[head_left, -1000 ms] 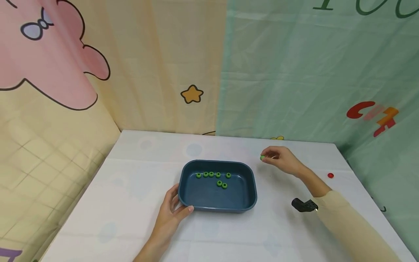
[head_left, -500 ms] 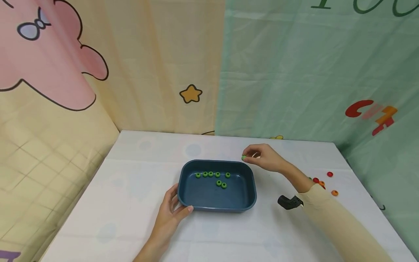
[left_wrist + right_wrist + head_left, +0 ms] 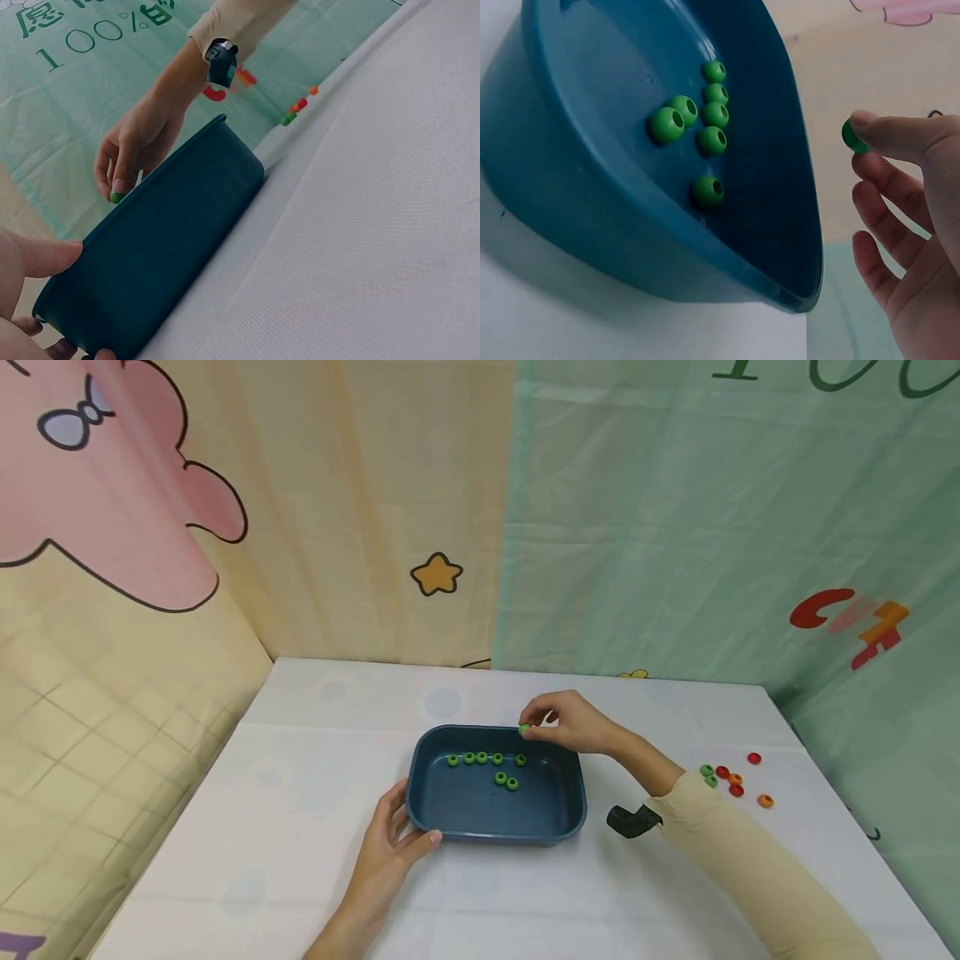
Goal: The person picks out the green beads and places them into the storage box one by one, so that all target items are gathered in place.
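A dark blue tray (image 3: 487,837) stands on the white-covered table. Several green beads (image 3: 708,193) with holes lie in it, a few of them in a row near the far wall. My left hand (image 3: 381,853) grips the tray's near left corner, thumb at the rim and the other fingers along the side. Between thumb and index finger my right hand (image 3: 573,724) pinches a single green bead (image 3: 854,138), just over the tray's far rim toward its right end. The remaining fingers of that hand are bent and hold nothing.
Loose red (image 3: 736,791), orange (image 3: 765,801) and green beads (image 3: 707,770) lie on the table to the right, near the right forearm. A black wrist camera (image 3: 633,821) sticks out from the right sleeve. Printed curtains (image 3: 645,527) hang behind and beside the table (image 3: 247,827).
My right hand has moved left with the green bead, from right of the tray to over its far rim. Its arm no longer covers the loose beads. The left hand stays on the tray.
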`<act>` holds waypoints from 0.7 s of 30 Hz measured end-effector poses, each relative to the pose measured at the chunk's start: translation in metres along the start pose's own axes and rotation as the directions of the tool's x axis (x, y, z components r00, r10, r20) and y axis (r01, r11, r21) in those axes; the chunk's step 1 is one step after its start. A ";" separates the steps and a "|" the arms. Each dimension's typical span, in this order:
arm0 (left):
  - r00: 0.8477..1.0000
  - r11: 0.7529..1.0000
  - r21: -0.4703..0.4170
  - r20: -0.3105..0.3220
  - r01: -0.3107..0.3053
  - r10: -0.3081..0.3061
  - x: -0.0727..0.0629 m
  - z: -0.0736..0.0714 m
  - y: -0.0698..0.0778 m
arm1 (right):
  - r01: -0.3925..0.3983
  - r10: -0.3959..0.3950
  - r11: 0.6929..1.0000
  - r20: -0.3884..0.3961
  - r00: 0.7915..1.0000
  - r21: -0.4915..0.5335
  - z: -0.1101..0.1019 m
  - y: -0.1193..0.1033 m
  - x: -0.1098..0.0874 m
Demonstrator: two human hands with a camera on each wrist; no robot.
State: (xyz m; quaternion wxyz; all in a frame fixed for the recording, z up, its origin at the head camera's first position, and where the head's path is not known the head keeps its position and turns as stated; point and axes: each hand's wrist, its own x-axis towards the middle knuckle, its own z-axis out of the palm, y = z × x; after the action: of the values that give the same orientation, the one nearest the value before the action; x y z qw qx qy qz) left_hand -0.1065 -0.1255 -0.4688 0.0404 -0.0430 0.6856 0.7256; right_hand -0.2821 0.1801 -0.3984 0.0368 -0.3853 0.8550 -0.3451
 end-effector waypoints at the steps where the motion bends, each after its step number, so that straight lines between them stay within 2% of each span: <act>1: 1.000 1.000 -0.001 0.002 -0.001 0.001 0.000 0.000 0.000 | 0.002 -0.002 1.000 0.006 1.000 -0.007 0.001 -0.001 0.001; 11: 1.000 1.000 -0.007 0.000 -0.004 0.004 0.000 0.002 0.000 | -0.022 0.022 0.999 0.017 1.000 -0.029 0.002 -0.003 0.005; 21: 1.000 1.000 -0.001 -0.007 -0.004 0.004 -0.001 0.001 0.001 | -0.077 0.077 0.997 -0.020 0.997 -0.012 -0.008 0.007 -0.015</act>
State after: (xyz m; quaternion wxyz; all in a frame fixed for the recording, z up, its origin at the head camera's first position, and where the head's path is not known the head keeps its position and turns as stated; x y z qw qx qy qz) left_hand -0.1058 -0.1246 -0.4678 0.0363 -0.0442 0.6853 0.7260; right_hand -0.2788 0.1984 -0.3999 0.0393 -0.3489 0.8717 -0.3418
